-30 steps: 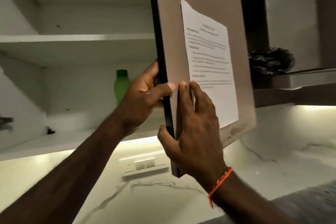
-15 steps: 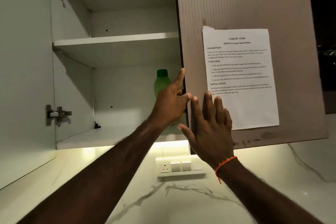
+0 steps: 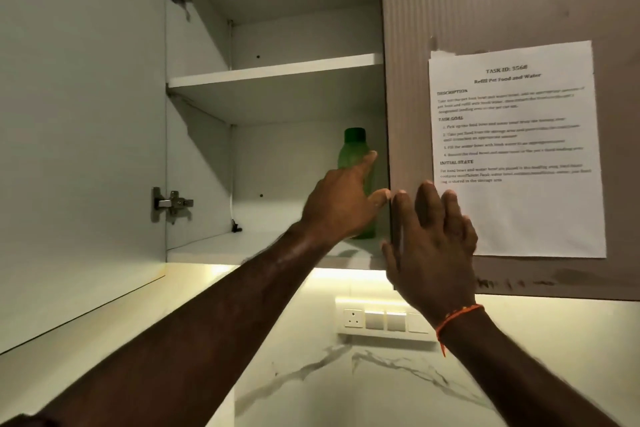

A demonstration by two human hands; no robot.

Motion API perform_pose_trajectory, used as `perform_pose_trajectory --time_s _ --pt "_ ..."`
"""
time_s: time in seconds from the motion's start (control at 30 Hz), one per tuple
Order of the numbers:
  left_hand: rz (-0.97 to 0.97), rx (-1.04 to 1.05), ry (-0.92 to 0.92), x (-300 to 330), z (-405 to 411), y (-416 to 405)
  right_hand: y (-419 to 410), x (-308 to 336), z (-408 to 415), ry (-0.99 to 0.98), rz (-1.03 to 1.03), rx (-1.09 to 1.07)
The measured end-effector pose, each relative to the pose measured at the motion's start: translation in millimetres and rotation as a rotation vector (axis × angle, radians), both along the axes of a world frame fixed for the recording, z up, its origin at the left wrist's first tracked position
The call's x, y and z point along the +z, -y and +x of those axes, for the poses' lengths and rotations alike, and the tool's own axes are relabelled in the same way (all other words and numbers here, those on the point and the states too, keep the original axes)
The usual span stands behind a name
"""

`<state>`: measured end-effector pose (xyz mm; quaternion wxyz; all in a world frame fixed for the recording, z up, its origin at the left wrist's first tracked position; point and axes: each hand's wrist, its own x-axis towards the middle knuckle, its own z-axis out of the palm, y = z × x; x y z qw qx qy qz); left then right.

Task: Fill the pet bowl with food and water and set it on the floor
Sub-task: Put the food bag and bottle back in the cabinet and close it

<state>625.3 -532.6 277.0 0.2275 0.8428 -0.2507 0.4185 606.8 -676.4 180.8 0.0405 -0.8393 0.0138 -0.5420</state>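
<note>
Reaching: left hand [image 3: 341, 204], fingers straight and empty, stretches toward the translucent green plastic bottle [image 3: 356, 163], likely for water.
Bracing: right hand [image 3: 431, 246], fingers spread flat, presses the brown ribbed cabinet door [image 3: 485, 3] just right of the bottle.
Bowl: pet bowl not in view.

Open wall cabinet [image 3: 197, 135], white inside, two shelves. Upper shelf [image 3: 277, 74] spans the width, nothing visible on its top from this low angle. Lower shelf [image 3: 263, 251] carries one green bottle [image 3: 355, 163] with a dark green cap, upright, at the far right, just beside the closed right door's edge. Small dark fitting [image 3: 236, 227] at the lower shelf's far left corner.
</note>
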Motion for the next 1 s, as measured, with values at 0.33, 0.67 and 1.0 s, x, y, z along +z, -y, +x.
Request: perform_pose_trajectory --time_s 0.33,0.67,1.0 --pt "0.039 0.566 0.193 -19 -114 -128 -122 14 -53 0.021 0.069 0.635" --pt "0.017 1.251 0.546 -18 -250 -258 -261 32 -108 -0.057 -0.066 1.138" --pt "-0.447 0.909 0.11 -32 -289 -322 -378 20 -182 -0.216 -0.139 1.447"
